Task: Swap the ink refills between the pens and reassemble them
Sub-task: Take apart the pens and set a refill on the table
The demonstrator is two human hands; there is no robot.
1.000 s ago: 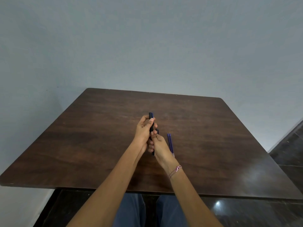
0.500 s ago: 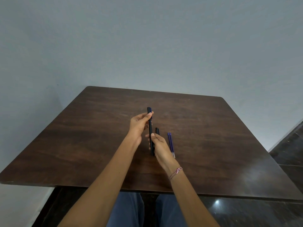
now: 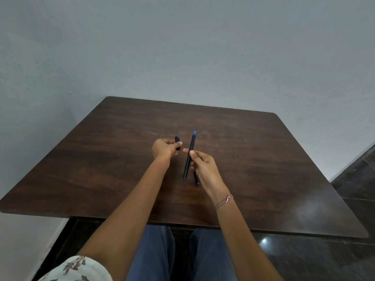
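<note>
My right hand (image 3: 204, 163) grips a long black pen (image 3: 189, 157) near its middle, held upright over the table, its blue tip pointing away from me. To its left, my left hand (image 3: 165, 148) is closed around a short black cap (image 3: 178, 142) whose end sticks out past my fingers. A second dark pen part with a blue end (image 3: 196, 179) lies on the table just under my right hand, mostly hidden by it. The two hands are a short gap apart.
The dark brown wooden table (image 3: 101, 169) stands against a pale grey wall. Its right edge borders a dark glossy floor (image 3: 357, 179). My legs in blue jeans (image 3: 154, 256) are below the near edge.
The hands have separated: the left pulled the cap off and moved left, the right now holds the uncapped pen with its blue tip showing. The camera view has shifted downward.
</note>
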